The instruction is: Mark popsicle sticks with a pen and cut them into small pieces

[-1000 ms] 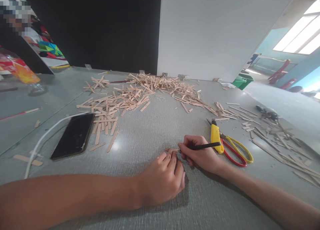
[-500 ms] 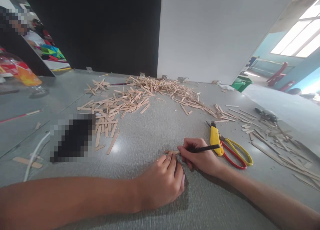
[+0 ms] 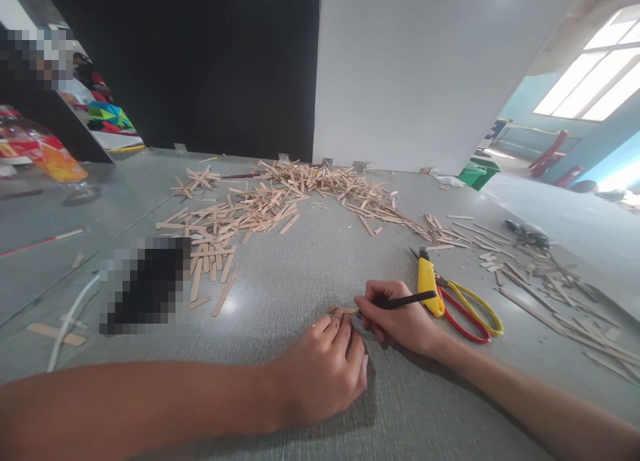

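My left hand [image 3: 331,364] rests on the grey table with its fingers bent, pressing down a short wooden craft stick [image 3: 336,309]. Only the stick's far edge shows; the fingers cover the rest. In my right hand [image 3: 399,319] is a black pen [image 3: 413,299], pinched between thumb and fingers. Its tip is hidden behind the fingers, close to the right end of the stick. Just right of that hand lie a yellow utility knife [image 3: 429,284] and scissors with red and yellow handles [image 3: 493,322], the knife partly over the scissors.
A large heap of craft sticks [image 3: 320,177] spreads along the table's back. Thin wooden strips [image 3: 540,297] lie at the right. A blurred dark object [image 3: 155,281] and a white cable [image 3: 65,331] are at the left, with a bottle [image 3: 55,155] farther back. Upright panels [image 3: 400,67] stand behind.
The view has tilted slightly, so background things sit a little lower in the picture. Both hands, the stick and the pen keep almost the same places on the table.
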A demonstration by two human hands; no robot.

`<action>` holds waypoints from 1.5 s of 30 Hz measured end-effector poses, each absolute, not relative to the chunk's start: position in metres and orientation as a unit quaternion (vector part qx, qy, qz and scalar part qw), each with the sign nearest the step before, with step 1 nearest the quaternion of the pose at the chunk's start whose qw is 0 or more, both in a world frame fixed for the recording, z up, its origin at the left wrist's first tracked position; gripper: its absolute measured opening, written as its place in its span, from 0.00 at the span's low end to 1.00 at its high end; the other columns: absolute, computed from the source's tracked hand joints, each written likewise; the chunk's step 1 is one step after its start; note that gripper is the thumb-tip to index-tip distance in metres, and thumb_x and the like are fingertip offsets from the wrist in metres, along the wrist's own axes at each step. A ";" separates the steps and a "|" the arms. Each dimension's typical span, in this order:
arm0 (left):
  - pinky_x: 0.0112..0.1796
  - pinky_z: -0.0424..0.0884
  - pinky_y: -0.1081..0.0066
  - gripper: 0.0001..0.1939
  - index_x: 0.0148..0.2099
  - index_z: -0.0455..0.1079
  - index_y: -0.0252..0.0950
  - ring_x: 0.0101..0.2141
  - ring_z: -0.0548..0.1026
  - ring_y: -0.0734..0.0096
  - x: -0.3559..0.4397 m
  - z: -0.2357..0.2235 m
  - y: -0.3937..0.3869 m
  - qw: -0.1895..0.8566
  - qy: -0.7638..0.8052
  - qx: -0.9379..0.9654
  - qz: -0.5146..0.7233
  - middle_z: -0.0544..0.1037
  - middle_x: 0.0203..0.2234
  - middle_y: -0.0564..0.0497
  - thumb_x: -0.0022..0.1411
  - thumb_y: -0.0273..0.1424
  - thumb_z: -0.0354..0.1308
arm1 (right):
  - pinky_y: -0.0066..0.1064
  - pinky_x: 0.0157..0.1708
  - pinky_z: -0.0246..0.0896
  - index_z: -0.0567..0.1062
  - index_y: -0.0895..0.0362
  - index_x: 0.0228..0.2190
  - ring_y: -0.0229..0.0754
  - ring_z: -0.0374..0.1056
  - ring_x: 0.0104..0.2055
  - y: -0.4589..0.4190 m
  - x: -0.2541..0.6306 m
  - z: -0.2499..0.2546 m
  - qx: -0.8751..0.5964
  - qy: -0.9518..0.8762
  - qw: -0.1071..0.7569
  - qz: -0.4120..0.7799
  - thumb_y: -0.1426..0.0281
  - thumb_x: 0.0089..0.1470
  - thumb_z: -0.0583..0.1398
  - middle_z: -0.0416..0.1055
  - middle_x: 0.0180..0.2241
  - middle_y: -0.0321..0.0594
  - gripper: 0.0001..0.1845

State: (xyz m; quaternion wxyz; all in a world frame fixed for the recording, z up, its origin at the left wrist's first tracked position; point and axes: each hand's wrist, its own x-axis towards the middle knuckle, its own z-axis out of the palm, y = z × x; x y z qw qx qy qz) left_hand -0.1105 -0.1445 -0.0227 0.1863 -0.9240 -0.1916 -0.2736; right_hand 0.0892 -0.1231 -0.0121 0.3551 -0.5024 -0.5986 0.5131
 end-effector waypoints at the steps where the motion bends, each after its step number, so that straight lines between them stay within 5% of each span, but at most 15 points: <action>1: 0.40 0.78 0.61 0.19 0.41 0.78 0.24 0.41 0.83 0.51 -0.111 -0.023 -0.145 0.185 -0.193 -0.925 -0.271 0.84 0.39 0.32 0.71 0.29 0.46 | 0.21 0.09 0.52 0.68 0.55 0.22 0.31 0.59 0.11 -0.122 0.090 -0.011 -0.505 -0.585 0.366 0.519 0.56 0.58 0.66 0.69 0.15 0.31 0.22; 8: 0.40 0.78 0.61 0.19 0.42 0.78 0.25 0.44 0.83 0.52 -0.112 -0.024 -0.145 0.188 -0.195 -0.926 -0.263 0.84 0.41 0.33 0.71 0.29 0.46 | 0.21 0.08 0.44 0.66 0.54 0.20 0.30 0.51 0.10 -0.112 0.099 -0.009 -0.533 -0.520 0.430 0.511 0.53 0.61 0.61 0.63 0.11 0.29 0.24; 19: 0.42 0.79 0.60 0.18 0.42 0.77 0.24 0.41 0.84 0.51 -0.110 -0.023 -0.145 0.187 -0.191 -0.922 -0.279 0.84 0.39 0.32 0.70 0.29 0.47 | 0.21 0.12 0.53 0.66 0.54 0.23 0.31 0.61 0.14 -0.126 0.090 -0.015 -0.496 -0.609 0.367 0.498 0.60 0.59 0.66 0.70 0.18 0.31 0.20; 45: 0.39 0.78 0.61 0.18 0.38 0.77 0.26 0.40 0.83 0.52 -0.110 -0.020 -0.146 0.198 -0.195 -0.921 -0.272 0.84 0.37 0.34 0.69 0.30 0.48 | 0.20 0.10 0.50 0.66 0.54 0.23 0.31 0.60 0.13 -0.124 0.090 -0.017 -0.518 -0.617 0.341 0.484 0.60 0.61 0.64 0.67 0.16 0.30 0.19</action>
